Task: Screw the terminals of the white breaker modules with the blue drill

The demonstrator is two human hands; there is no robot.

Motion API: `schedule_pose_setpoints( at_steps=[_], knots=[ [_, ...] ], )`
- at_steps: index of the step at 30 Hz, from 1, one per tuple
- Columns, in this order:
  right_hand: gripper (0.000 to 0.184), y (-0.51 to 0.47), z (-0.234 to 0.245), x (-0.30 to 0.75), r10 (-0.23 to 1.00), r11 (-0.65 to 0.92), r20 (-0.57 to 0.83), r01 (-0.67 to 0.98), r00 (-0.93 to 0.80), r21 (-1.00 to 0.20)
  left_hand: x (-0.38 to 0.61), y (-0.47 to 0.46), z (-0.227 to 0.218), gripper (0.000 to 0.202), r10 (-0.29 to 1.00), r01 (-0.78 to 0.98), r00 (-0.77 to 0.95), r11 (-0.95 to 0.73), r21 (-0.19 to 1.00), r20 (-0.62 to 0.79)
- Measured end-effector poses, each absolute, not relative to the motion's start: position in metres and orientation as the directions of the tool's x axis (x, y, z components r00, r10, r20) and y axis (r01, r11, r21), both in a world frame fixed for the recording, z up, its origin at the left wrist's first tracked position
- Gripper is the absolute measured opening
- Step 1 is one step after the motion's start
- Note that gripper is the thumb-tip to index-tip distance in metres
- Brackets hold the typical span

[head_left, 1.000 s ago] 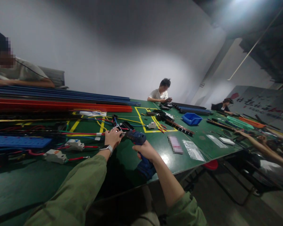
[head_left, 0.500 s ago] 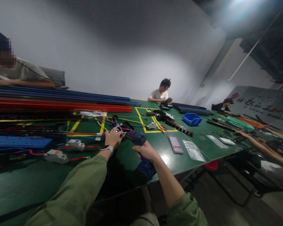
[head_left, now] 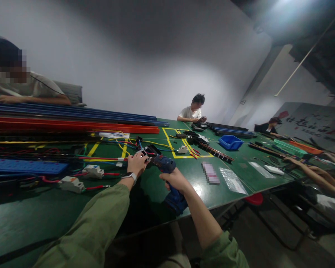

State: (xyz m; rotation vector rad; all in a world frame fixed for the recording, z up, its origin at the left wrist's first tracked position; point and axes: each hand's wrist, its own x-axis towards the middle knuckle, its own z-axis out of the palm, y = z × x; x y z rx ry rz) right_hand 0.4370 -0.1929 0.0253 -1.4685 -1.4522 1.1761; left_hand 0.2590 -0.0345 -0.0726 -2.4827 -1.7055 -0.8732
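Note:
My right hand [head_left: 176, 179] is wrapped around the grip of a blue cordless drill [head_left: 174, 203]. The drill points left, its tip close to my left hand [head_left: 136, 164]. With its fingers closed, my left hand grips a small black-and-white part [head_left: 144, 153] with wires running to it; my fingers hide most of it, so its kind is unclear. A red cable [head_left: 106, 159] runs up to it from the left. Near my left wrist lie two white circuit breakers, one [head_left: 92, 171] behind the other [head_left: 72, 184], with red leads.
Blue power strip [head_left: 28, 166], orange channel [head_left: 114, 128] and long blue rails [head_left: 72, 113] lie left. Beyond are a white breaker [head_left: 182, 149], a blue bin [head_left: 230, 142] and a black strip [head_left: 216, 152]. A pink pack [head_left: 210, 172] and plastic bag [head_left: 232, 181] lie right. Several people sit around the table.
The whole view has shifted slightly, with things appearing a little further right. My hands keep the same hold on the drill and the small part.

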Motion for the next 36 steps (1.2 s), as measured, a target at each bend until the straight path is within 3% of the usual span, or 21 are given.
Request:
schedule_pose_setpoints(
  at_steps=[10, 15, 19, 36],
  knots=[
    [0.007, -0.194, 0.031, 0.435, 0.991, -0.112, -0.127, 0.272, -0.040, -0.956, 0.260, -0.032, -0.075, 0.028, 0.862, 0.864, 0.247, -0.403, 0.301, 0.443],
    [0.018, -0.197, 0.039, 0.437, 0.986, -0.123, -0.147, 0.239, -0.081, -0.963, 0.260, -0.033, -0.076, 0.028, 0.855, 0.861, 0.245, -0.409, 0.303, 0.457],
    [0.004, -0.197, 0.037, 0.439, 0.981, -0.161, -0.183, 0.256, -0.062, -0.953, 0.261, -0.033, -0.077, 0.028, 0.856, 0.864, 0.240, -0.403, 0.301, 0.457],
    [0.010, -0.196, 0.032, 0.435, 0.990, -0.103, -0.127, 0.293, -0.064, -0.950, 0.260, -0.031, -0.077, 0.025, 0.859, 0.875, 0.238, -0.393, 0.284, 0.454]
  ],
)
